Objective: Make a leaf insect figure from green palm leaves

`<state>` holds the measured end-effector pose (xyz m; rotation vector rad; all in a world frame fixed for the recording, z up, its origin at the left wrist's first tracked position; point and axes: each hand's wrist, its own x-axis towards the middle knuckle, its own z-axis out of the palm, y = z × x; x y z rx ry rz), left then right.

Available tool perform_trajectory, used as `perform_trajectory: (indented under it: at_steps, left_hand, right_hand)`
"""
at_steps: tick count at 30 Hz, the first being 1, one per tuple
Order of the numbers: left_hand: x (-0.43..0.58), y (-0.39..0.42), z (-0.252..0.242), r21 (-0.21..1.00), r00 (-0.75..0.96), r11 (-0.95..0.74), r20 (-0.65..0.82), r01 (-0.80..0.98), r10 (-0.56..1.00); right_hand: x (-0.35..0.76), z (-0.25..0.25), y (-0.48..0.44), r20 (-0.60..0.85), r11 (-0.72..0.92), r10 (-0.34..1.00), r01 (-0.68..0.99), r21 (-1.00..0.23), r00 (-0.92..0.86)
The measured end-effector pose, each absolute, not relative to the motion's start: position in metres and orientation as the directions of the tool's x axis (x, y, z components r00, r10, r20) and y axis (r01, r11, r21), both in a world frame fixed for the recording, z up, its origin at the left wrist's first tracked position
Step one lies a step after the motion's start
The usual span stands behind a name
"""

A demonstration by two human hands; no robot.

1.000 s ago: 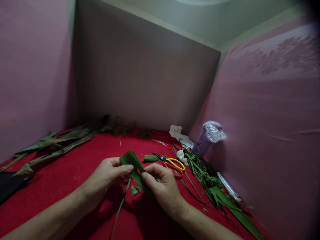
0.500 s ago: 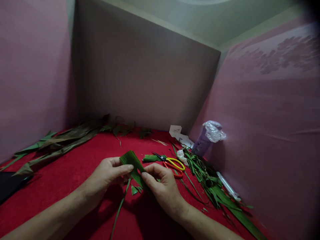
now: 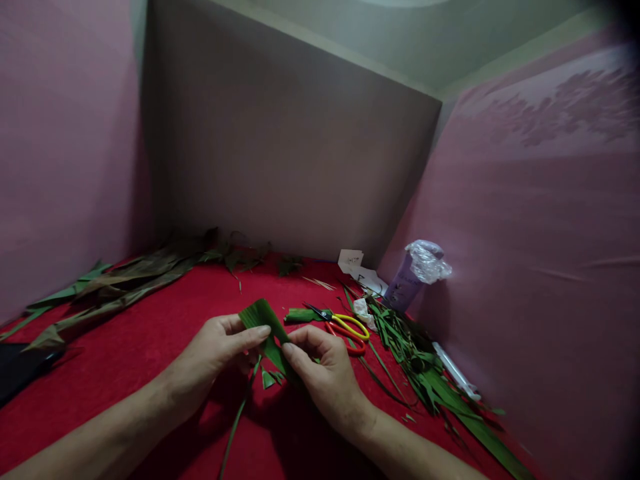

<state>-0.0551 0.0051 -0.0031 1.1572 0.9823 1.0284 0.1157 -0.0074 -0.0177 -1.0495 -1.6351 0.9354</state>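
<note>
Both my hands hold one folded green leaf strip (image 3: 265,327) just above the red cloth (image 3: 150,347). My left hand (image 3: 215,353) pinches its upper left edge between thumb and fingers. My right hand (image 3: 325,377) is closed on its lower right part, fingers curled round it. A thin leaf tail (image 3: 235,420) hangs down from the strip toward me. Small green offcuts (image 3: 270,380) lie under the hands.
Scissors (image 3: 345,328) with yellow and red handles lie just right of my hands, beside a short leaf piece (image 3: 300,315). A heap of green strips (image 3: 425,367), a purple cup (image 3: 407,280) with plastic and paper tags (image 3: 357,267) sit at right. Long dry leaves (image 3: 115,287) lie at left; a dark object (image 3: 20,373) at the left edge.
</note>
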Motion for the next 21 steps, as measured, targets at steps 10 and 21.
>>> perform_trajectory:
  at_steps: [10,21]
  left_hand:
    - [-0.0541,0.0062,-0.0047,0.989,0.157,0.09,-0.071,-0.117,0.985]
    - [-0.0509,0.0036,-0.0035,0.983,0.116,0.113,-0.096,-0.145,0.989]
  right_hand:
    - [0.1162,-0.0225,-0.0056,0.26,0.321,0.934,0.258,-0.911,-0.244]
    - [0.1165,-0.0226,-0.0057,0.268,0.33,0.934,0.277,-0.903,-0.237]
